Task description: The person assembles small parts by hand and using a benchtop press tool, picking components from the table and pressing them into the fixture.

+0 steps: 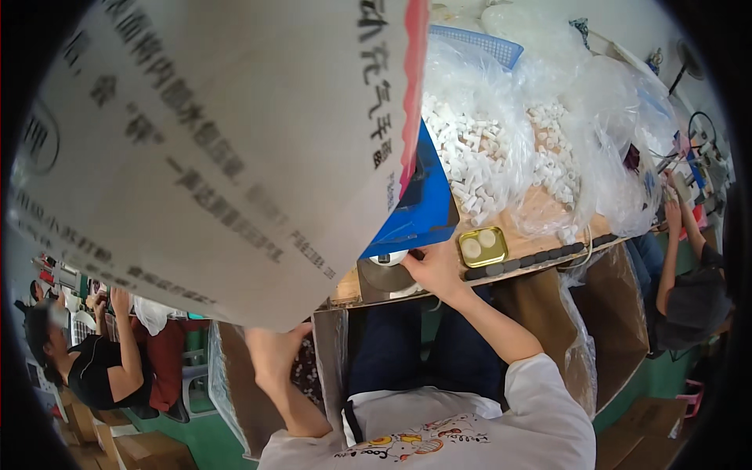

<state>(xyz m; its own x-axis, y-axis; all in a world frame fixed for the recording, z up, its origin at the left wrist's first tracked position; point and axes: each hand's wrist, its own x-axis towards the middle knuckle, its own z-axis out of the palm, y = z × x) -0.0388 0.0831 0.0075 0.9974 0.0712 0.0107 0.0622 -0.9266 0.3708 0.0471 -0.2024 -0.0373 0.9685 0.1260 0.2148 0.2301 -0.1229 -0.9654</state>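
Observation:
A large pale printed sheet (235, 157) with a pink scalloped edge hangs close in front and covers much of the left side. My left hand (274, 348) is below its lower edge, above an open carton; the sheet hides its fingers. Under the front of a blue machine housing (427, 215), my right hand (439, 270) pinches a small white round piece (385, 258), partly hidden by the housing. Beneath that is a grey metal plate (384, 282) on the bench edge. Just right of my right hand stands a small yellow-rimmed tin (482, 246) with pale round discs in it.
Heaps of white plastic parts (474, 153) lie on the wooden bench among clear plastic bags (627, 141). A blue basket (478, 45) sits behind. Dark pads (540, 258) line the bench edge. Open cartons (611, 329) flank my legs. Co-workers (102, 352) sit on both sides.

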